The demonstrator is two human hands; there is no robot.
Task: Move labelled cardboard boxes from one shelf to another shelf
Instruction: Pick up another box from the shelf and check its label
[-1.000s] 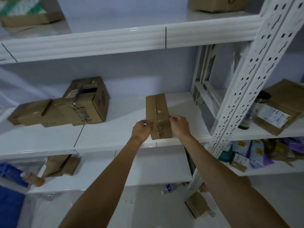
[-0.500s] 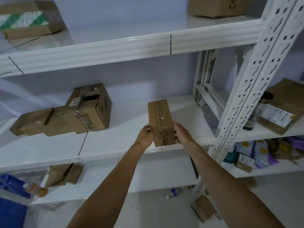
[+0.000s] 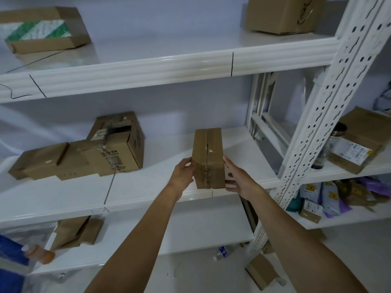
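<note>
A narrow taped cardboard box (image 3: 208, 153) with handwriting on its near end is gripped from both sides at the front of the middle shelf (image 3: 148, 187). My left hand (image 3: 183, 173) presses its left side, my right hand (image 3: 238, 178) its right side. The box's near end sits over the shelf's front edge, slightly tilted; whether its far end rests on the shelf I cannot tell. On the upper shelf (image 3: 169, 64) lie a green-striped box (image 3: 42, 30) at left and a plain box (image 3: 281, 14) at right.
A cluster of labelled boxes (image 3: 84, 153) lies at the left of the middle shelf. A perforated white upright (image 3: 323, 115) stands right of my hands. Beyond it are a labelled box (image 3: 357, 144), a jar (image 3: 330, 144) and packets (image 3: 330, 197). Folded cardboard (image 3: 78, 231) lies on the lower shelf.
Both hands have slid from the box's near end to its sides and lifted that end a little. The camera view has tilted upward, showing more of the upper shelf.
</note>
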